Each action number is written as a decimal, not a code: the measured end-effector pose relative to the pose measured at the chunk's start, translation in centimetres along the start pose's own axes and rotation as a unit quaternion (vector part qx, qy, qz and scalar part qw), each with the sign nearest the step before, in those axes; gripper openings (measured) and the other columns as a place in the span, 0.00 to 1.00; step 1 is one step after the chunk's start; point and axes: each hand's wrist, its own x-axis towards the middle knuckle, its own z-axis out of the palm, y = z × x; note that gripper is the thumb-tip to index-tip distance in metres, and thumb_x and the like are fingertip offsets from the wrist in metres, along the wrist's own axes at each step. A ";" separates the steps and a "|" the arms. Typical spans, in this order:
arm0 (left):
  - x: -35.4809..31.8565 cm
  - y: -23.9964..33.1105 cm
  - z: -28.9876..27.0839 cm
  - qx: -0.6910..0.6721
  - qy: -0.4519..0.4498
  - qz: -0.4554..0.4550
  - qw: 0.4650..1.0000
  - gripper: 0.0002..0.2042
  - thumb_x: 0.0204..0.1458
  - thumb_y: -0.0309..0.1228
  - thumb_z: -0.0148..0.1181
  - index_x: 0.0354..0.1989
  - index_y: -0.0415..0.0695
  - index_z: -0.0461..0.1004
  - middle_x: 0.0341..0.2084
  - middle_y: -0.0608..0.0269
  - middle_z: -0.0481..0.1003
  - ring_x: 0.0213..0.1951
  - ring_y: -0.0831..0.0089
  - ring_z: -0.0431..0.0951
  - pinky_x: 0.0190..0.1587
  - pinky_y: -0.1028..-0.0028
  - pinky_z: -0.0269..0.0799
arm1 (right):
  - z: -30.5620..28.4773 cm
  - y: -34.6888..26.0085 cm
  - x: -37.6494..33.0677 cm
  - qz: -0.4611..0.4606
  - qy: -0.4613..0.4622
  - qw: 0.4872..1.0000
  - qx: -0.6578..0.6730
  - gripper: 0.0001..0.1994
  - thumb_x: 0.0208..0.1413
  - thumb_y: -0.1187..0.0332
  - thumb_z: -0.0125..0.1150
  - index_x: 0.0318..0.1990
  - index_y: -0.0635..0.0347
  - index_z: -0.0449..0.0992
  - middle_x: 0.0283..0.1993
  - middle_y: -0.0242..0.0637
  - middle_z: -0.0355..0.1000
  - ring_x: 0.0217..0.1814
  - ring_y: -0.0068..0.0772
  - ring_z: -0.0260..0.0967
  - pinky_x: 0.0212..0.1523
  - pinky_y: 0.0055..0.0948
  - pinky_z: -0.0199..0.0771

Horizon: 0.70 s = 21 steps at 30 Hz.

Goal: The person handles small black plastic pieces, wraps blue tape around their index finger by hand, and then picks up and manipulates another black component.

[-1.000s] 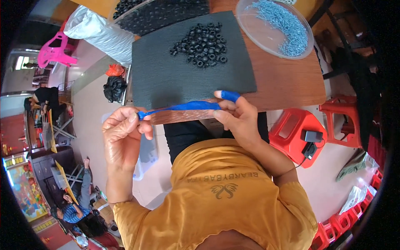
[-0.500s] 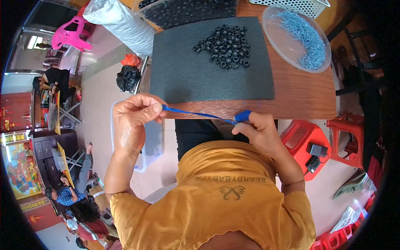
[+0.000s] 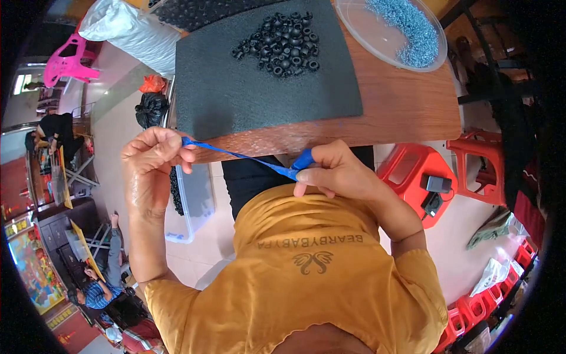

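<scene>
My left hand, just off the front edge of the table, pinches one end of a narrow blue strip between thumb and fingertips. The strip runs slanting down to my right hand, where the thumb presses its other end. A blue wrapping covers the tip of the right index finger, and the strip meets it there. Whether strip and wrapping are one piece I cannot tell. On the table beyond lies a dark mat bearing a heap of round black beads, untouched by either hand.
A clear round tray of small blue beads sits on the wooden table. A white sack stands to the left. Red stools are at the right, one carrying a black adapter. Other people sit far left.
My right hand has turned, bringing the wrapped fingertip more upright and the thumb beneath it. The strip now slants down more steeply between my hands. The whole view has shifted, with the table sliding up and left.
</scene>
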 end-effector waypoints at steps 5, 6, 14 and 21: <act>-0.2 1.2 0.7 0.013 -0.004 0.014 1.000 0.07 0.48 0.25 0.57 0.26 0.31 0.71 0.25 0.48 0.74 0.21 0.70 0.76 0.22 0.76 0.71 | 0.0 0.6 0.2 0.013 -0.030 0.999 -0.021 0.07 0.50 0.69 0.56 0.25 0.61 0.76 0.21 0.28 0.73 0.14 0.12 0.56 0.14 0.17 0.54; -0.3 1.5 0.8 0.013 -0.003 0.014 1.000 0.07 0.48 0.25 0.57 0.26 0.31 0.71 0.25 0.48 0.74 0.21 0.70 0.76 0.22 0.76 0.71 | 0.1 0.4 0.2 0.019 -0.038 0.999 -0.019 0.07 0.50 0.69 0.56 0.26 0.62 0.76 0.21 0.30 0.73 0.13 0.12 0.56 0.14 0.17 0.55; -0.7 2.8 1.7 0.028 -0.024 0.033 0.999 0.08 0.48 0.26 0.57 0.26 0.31 0.71 0.25 0.48 0.74 0.21 0.71 0.75 0.23 0.77 0.71 | 0.1 0.3 0.2 0.017 -0.079 0.995 0.052 0.06 0.51 0.73 0.55 0.31 0.66 0.77 0.24 0.39 0.75 0.13 0.13 0.57 0.16 0.15 0.56; 0.4 2.8 1.6 0.045 -0.020 0.034 0.998 0.09 0.48 0.26 0.57 0.27 0.30 0.71 0.23 0.50 0.74 0.20 0.71 0.74 0.22 0.77 0.69 | 0.0 0.6 -0.1 -0.013 -0.090 0.993 0.069 0.06 0.51 0.72 0.55 0.31 0.66 0.76 0.22 0.39 0.74 0.13 0.12 0.57 0.14 0.15 0.55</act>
